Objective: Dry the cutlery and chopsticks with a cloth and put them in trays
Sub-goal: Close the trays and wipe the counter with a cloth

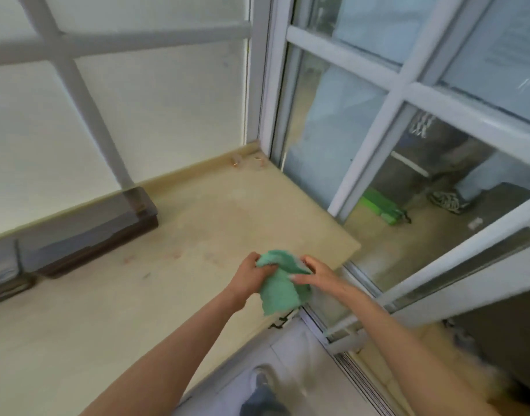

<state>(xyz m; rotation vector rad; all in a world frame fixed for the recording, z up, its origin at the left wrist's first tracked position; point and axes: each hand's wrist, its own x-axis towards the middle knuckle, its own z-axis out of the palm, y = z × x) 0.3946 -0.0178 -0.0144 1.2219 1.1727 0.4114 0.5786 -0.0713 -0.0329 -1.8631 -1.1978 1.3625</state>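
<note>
A green cloth (pixel 280 288) hangs bunched between both my hands above the near right corner of the beige table (pixel 167 265). My left hand (pixel 251 274) grips its upper left part with curled fingers. My right hand (pixel 313 273) holds the cloth's right side, thumb lying across it. Whether any cutlery is wrapped inside the cloth I cannot tell. A dark brown tray (pixel 86 232) stands at the table's far left against the frosted window. No loose cutlery or chopsticks show in this view.
White-framed glass panes (pixel 408 94) rise right of the table; a frosted window (pixel 137 100) backs it. A second dark tray (pixel 2 283) sits at the left edge. Small bits lie in the far corner (pixel 245 162). Beyond the glass lies a green object (pixel 380 205).
</note>
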